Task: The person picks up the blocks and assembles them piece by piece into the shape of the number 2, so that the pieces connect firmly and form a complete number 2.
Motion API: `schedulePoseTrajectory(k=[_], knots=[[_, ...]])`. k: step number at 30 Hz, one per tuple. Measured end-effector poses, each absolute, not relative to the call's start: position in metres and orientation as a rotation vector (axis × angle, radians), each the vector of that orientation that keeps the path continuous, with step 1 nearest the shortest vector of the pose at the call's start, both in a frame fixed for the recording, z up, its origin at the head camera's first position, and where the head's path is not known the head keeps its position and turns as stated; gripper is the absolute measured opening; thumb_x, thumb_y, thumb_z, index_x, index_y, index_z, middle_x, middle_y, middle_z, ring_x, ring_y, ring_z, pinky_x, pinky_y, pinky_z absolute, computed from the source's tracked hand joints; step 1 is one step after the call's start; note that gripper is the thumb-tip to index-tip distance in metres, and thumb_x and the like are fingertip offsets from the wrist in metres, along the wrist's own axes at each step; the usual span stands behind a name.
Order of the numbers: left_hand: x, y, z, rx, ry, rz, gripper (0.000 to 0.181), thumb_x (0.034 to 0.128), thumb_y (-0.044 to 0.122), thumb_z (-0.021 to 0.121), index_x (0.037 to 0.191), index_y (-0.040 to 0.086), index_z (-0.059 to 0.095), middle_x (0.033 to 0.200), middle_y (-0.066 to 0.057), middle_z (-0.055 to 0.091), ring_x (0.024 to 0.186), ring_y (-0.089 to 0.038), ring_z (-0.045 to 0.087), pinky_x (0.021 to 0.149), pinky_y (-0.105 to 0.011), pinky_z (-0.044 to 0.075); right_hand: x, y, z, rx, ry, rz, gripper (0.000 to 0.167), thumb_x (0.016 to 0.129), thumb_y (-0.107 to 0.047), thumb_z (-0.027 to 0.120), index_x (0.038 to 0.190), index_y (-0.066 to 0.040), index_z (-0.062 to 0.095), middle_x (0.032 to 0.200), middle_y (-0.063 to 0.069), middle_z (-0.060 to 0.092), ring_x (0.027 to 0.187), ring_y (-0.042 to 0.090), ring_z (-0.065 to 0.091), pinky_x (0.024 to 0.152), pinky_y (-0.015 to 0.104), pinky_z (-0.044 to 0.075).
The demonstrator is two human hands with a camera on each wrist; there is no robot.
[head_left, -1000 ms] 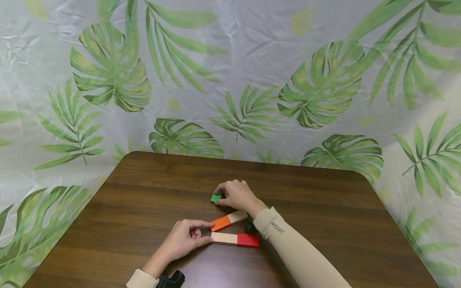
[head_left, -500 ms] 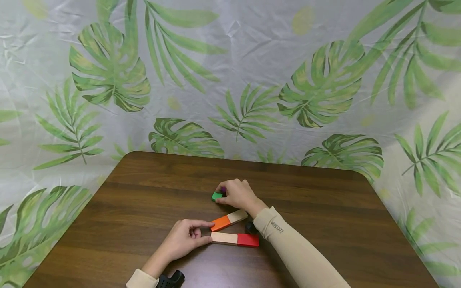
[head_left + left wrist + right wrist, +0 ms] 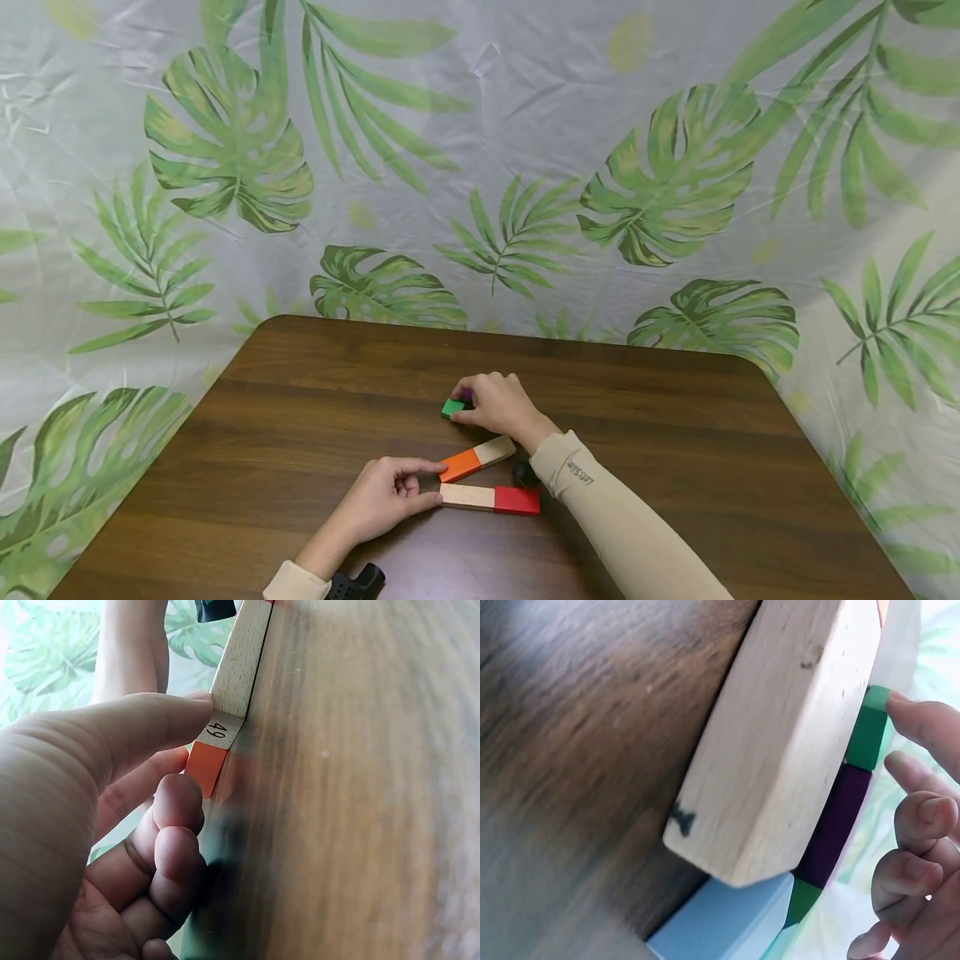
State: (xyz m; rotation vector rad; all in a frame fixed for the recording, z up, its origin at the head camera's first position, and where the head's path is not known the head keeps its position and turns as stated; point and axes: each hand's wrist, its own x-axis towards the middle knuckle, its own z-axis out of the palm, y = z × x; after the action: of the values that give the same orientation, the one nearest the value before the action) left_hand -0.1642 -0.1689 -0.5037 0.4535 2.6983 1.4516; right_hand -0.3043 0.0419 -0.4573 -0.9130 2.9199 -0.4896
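My left hand [image 3: 378,500] has its thumb and index finger at the left ends of two flat wooden blocks. The thumb touches the block with a plain and a red half [image 3: 516,500]; the index fingertip touches the block with an orange and a plain half [image 3: 460,465]. Their left ends lie close together, and the right ends spread apart. Farther back, my right hand [image 3: 498,408] pinches a small green block [image 3: 452,408] with a purple part [image 3: 467,395] beside it. In the right wrist view, a purple piece [image 3: 836,825] and a light-blue block [image 3: 727,919] show nearby.
Everything lies on a dark brown wooden table [image 3: 337,375]. A leaf-print sheet [image 3: 525,150] hangs behind its far edge. Black wrist devices show at the left wrist [image 3: 356,581] and near the right cuff [image 3: 525,475]. The right forearm crosses the table's right side.
The right hand and the green block have shifted very slightly right. The left hand and the two blocks it touches stay in place.
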Motion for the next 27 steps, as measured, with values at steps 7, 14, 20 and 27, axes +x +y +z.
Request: schedulePoseTrajectory(k=[7, 14, 20, 27], knots=[[-0.165, -0.169, -0.505, 0.456, 2.691, 1.458, 0.030, 0.0881, 0.031, 0.091, 0.117, 0.022, 0.084, 0.065, 0.012, 0.056, 0.057, 0.002, 0.044, 0.056, -0.019, 0.038, -0.303, 0.050, -0.453, -0.931, 2.912, -0.580, 0.030, 0.095, -0.040, 0.084, 0.119, -0.022, 0.081, 0.097, -0.004, 0.080, 0.082, 0.013, 0.067, 0.081, 0.038, 0.040], [-0.165, -0.168, -0.505, 0.460, 2.674, 1.465, 0.031, 0.0887, 0.030, 0.090, 0.118, 0.021, 0.084, 0.066, 0.011, 0.057, 0.058, 0.002, 0.044, 0.056, -0.019, 0.038, -0.299, 0.064, -0.446, -0.883, 2.879, -0.733, 0.023, 0.099, -0.034, 0.079, 0.118, -0.021, 0.081, 0.064, -0.007, 0.058, 0.060, 0.010, 0.052, 0.069, 0.031, 0.033], [-0.166, -0.168, -0.505, 0.472, 2.667, 1.468, 0.032, 0.0886, 0.030, 0.090, 0.119, 0.021, 0.084, 0.066, 0.011, 0.058, 0.058, 0.001, 0.045, 0.056, -0.019, 0.038, -0.293, 0.083, -0.439, -0.854, 2.818, -0.895, 0.025, 0.101, -0.029, 0.078, 0.121, -0.014, 0.080, 0.062, -0.005, 0.051, 0.054, 0.009, 0.041, 0.056, 0.025, 0.031], [-0.168, -0.170, -0.505, 0.477, 2.655, 1.479, 0.035, 0.0889, 0.029, 0.090, 0.122, 0.018, 0.083, 0.069, 0.010, 0.060, 0.060, 0.000, 0.048, 0.057, -0.019, 0.040, -0.285, 0.108, -0.431, -0.798, 2.732, -1.060, 0.026, 0.101, -0.026, 0.076, 0.122, -0.010, 0.079, 0.060, -0.006, 0.042, 0.052, 0.010, 0.035, 0.055, 0.024, 0.032]])
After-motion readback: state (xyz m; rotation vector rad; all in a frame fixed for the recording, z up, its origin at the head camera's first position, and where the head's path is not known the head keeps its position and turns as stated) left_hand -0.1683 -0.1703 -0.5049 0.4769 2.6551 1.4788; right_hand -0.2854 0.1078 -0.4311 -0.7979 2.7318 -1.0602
